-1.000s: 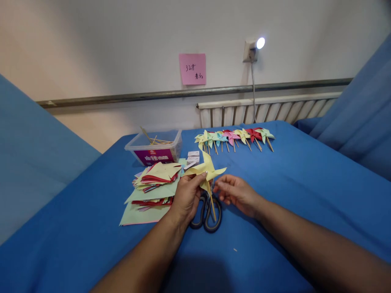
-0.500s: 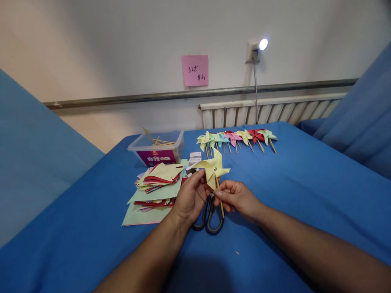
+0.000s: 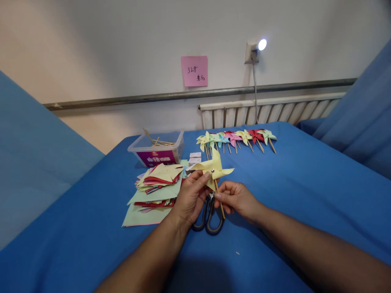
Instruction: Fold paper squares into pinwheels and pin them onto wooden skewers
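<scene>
A yellow paper pinwheel (image 3: 215, 165) with a silver pin at its centre stands tilted in front of me. My right hand (image 3: 235, 198) pinches its thin wooden stick (image 3: 219, 199) between thumb and fingers. On the other side, my left hand (image 3: 193, 195) is closed at the lower left of the paper blades, its thumb against them. Its other fingers are partly hidden behind the pinwheel. Below both hands lies a pair of scissors with black handles (image 3: 214, 228) on the blue cloth, the blades mostly covered by my left hand and the pinwheel.
Stacked coloured paper pieces (image 3: 161, 175) lie on green sheets (image 3: 140, 215) at left. Behind them stands a clear plastic box (image 3: 174, 156) holding wooden sticks. Small white boxes (image 3: 195, 158) sit beside it. Several finished pinwheels (image 3: 233, 138) line the table's far edge by the radiator (image 3: 275, 110).
The pinwheel's blades have turned slightly and its head has shifted a little left. My left thumb has moved right onto the blades. The right hand has hardly moved.
</scene>
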A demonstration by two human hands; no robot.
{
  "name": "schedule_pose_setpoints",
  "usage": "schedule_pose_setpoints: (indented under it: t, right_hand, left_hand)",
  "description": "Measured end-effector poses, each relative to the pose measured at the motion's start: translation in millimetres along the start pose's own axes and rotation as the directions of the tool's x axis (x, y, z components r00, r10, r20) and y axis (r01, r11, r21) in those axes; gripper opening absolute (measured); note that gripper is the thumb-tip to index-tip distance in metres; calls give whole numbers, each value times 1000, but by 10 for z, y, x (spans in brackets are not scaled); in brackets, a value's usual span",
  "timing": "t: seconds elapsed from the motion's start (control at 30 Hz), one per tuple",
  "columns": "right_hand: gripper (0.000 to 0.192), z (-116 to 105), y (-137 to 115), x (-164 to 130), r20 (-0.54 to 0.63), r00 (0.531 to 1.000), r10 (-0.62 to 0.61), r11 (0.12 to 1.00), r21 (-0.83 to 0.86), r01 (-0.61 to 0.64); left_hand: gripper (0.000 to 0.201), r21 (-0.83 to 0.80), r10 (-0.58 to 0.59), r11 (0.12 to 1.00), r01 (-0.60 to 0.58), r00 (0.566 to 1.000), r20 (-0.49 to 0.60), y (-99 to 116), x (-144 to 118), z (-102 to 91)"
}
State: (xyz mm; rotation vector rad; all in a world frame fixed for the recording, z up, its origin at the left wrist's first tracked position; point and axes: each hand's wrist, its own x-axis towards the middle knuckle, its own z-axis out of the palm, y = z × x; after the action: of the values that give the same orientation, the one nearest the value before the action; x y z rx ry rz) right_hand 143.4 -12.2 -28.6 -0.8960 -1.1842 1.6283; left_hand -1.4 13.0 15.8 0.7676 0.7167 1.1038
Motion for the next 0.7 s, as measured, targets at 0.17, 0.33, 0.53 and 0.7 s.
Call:
schedule_pose_setpoints:
  t: [0.17, 0.33, 0.53, 0.7]
  right_hand:
    - [37, 34, 0, -16, 43, 999, 26, 1000, 1, -26]
    - [38, 46, 7, -6, 60, 998, 13, 1000, -19, -12]
    - [39, 6, 35, 34, 75, 997, 18, 999, -32, -15]
    - [42, -23, 54, 69, 73, 997, 26, 1000, -15, -25]
  left_hand:
    - [21, 36, 20, 999, -17, 997, -69, -3, 4, 14]
    - [22, 18, 24, 1000, -22, 993, -117, -7, 23, -14]
    - [22, 39, 42, 999, -38, 991, -129, -21, 50, -54]
    - [23, 45, 51, 998, -45, 986, -157, -13, 86, -86]
